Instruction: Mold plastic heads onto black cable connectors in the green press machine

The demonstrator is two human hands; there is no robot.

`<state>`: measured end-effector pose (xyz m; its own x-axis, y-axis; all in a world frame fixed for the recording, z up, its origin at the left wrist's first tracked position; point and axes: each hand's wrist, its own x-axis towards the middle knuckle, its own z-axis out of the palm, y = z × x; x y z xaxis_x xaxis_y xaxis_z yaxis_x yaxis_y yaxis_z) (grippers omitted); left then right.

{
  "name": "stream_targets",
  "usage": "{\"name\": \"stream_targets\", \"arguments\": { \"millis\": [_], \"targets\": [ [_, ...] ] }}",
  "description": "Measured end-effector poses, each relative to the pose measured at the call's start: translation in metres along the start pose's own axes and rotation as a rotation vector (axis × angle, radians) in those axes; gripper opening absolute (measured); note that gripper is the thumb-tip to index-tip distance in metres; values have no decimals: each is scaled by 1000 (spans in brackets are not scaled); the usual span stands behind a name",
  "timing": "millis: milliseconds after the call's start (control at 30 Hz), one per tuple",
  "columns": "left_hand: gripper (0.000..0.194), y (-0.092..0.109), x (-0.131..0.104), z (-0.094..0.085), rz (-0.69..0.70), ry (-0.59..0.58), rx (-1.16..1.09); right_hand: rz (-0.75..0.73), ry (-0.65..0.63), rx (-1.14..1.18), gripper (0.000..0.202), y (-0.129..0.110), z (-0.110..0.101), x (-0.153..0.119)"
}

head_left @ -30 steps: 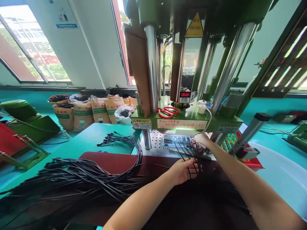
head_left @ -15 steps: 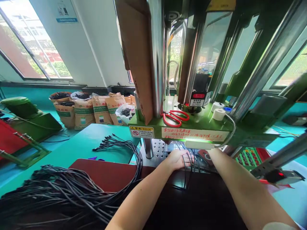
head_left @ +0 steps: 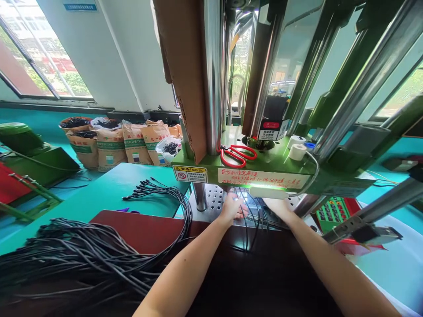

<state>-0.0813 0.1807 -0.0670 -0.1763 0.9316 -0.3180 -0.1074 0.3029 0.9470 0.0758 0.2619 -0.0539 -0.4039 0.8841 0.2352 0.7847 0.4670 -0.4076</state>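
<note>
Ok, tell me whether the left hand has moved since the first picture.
Yes. The left hand has gone forward: earlier short of the perforated metal plate, it is now over it, and closer to the left steel post.

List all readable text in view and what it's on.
"警告/WARNING": yellow-and-white rectangular sticker, green metal machine plate.
"HOT SURFACE": small red, white and black label; rest too small.
"合一通": brown paper sack; smaller print blurred.
White paper strip: red handwriting, illegible.
Blue wall sign: too small.
</note>
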Motion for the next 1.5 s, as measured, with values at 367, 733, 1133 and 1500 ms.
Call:
{"name": "stream_targets", "arguments": {
  "millis": [367,733,1133,1500],
  "targets": [
    [28,5,11,-25,376,275,777,57,2,-213,30,5,5,-11],
    [30,22,16,-10,281,311,1228,17,-8,-346,31,-5,1,-7],
    [33,20,13,8,395,382,1339,-43,-5,-369,29,-23,6,-6],
    [33,28,14,8,370,341,1267,-76,19,-356,29,-17,16,-3]
  ]
}}
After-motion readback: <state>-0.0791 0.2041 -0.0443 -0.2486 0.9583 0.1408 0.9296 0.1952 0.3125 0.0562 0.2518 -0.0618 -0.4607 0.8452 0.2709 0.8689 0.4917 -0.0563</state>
